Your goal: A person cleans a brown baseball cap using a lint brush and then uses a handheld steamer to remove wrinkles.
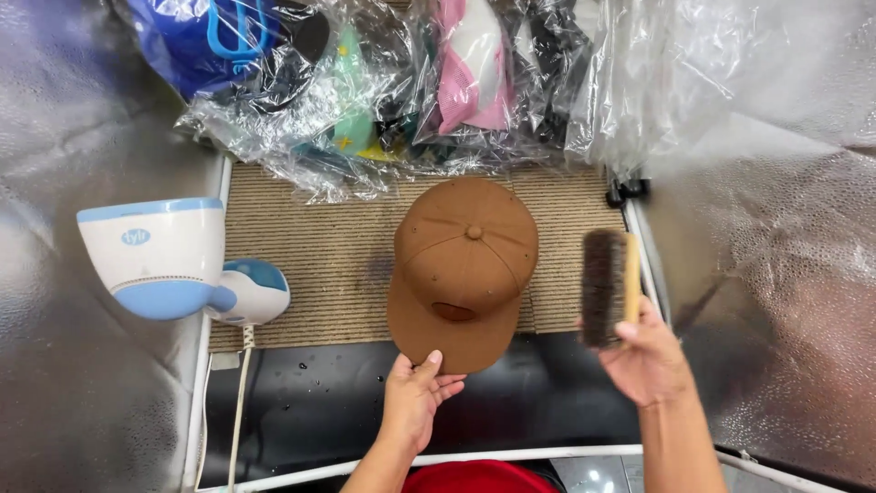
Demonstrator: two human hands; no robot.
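Left hand [415, 397], at 6 o'clock, pinches the brim of the brown cap [465, 269] resting crown-up at the centre of the ribbed mat [310, 251]. Right hand [643, 356], at 4 o'clock, grasps a wooden bristle brush [610, 285]. Garment steamer [178, 260] sits at 9 o'clock.

Plastic-wrapped caps [383, 82] are crowding the top of the frame, a steamer [173, 260] is blocking the left, and bare mat [310, 246] is lying open left of the brown cap [465, 265].
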